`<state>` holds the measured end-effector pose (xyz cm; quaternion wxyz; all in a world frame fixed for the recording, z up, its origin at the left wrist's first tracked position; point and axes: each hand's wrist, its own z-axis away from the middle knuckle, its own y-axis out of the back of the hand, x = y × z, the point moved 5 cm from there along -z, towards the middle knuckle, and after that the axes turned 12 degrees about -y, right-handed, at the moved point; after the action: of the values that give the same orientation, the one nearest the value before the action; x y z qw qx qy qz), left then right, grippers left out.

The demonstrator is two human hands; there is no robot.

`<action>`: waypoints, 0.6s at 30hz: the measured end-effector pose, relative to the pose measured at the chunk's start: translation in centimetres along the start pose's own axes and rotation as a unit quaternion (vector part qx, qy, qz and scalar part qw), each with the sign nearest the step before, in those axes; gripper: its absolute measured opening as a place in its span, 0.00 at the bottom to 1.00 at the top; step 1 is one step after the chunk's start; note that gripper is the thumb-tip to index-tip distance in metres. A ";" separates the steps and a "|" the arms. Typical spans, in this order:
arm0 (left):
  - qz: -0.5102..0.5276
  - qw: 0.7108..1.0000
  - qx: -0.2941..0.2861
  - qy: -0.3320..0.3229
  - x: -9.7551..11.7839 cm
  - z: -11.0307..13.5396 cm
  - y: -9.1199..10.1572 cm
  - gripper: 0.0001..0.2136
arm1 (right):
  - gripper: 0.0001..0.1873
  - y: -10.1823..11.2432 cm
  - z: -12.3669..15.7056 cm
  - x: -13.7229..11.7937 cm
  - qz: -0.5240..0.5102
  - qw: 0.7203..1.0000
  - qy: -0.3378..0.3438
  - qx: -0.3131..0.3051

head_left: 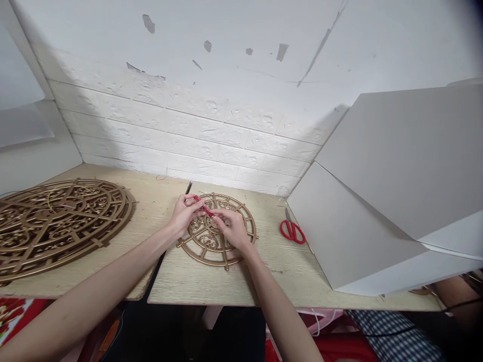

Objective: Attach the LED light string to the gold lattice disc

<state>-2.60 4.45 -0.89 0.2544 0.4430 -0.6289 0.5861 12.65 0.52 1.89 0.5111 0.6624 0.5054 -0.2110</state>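
Observation:
A small, slim red piece (203,204) with pale or shiny bits spans the space between my hands; its exact kind is too small to make out. The fingers of my left hand (184,213) pinch its upper left end. At its lower right end, the thumb and fingers of my right hand (233,229) are closed. Both hands hover over or rest on a round gold openwork ornament (207,261) with scrolls and spokes, which lies flat on the table. My hands hide part of its middle and right side.
Red-handled scissors (292,232) lie to the right, beside a large white board partition (354,211). Several larger gold round ornaments (109,229) are stacked on the left table. A white brick-patterned wall (196,125) stands behind. A dark gap (158,271) separates the two tabletops.

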 end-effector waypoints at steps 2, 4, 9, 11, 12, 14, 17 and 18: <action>0.000 1.000 0.002 -0.003 -0.1 0.0 0.0 0.19 | 0.12 0.0 -0.1 0.3 -0.027 1.000 -0.015 -0.002; 0.002 1.000 0.003 -0.006 -0.1 0.0 0.1 0.19 | 0.12 0.0 -0.1 0.5 -0.048 0.999 -0.026 -0.001; -0.003 1.000 -0.005 -0.005 0.0 0.0 -0.1 0.19 | 0.12 0.0 -0.2 0.5 -0.044 0.999 -0.019 -0.002; 0.000 1.000 -0.008 -0.004 0.2 0.0 -0.2 0.20 | 0.12 0.1 -0.2 0.5 -0.038 0.999 -0.015 -0.003; 0.003 1.000 -0.009 -0.004 0.2 0.0 -0.2 0.20 | 0.12 0.1 -0.2 0.5 -0.034 0.999 -0.013 -0.002; 0.006 1.000 -0.015 -0.002 0.2 0.0 -0.2 0.21 | 0.11 0.1 -0.2 0.5 -0.022 1.000 -0.005 0.000; 0.001 1.000 -0.029 0.001 0.1 0.0 -0.3 0.22 | 0.11 0.0 -0.1 0.4 0.003 1.000 0.009 0.002; -0.001 0.999 -0.032 0.002 0.1 0.0 -0.3 0.22 | 0.11 0.0 -0.1 0.4 0.008 1.000 0.013 0.002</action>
<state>-2.38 4.48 -0.63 0.2699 0.4340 -0.6466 0.5663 12.78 0.84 1.59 0.5052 0.6701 0.5059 -0.1992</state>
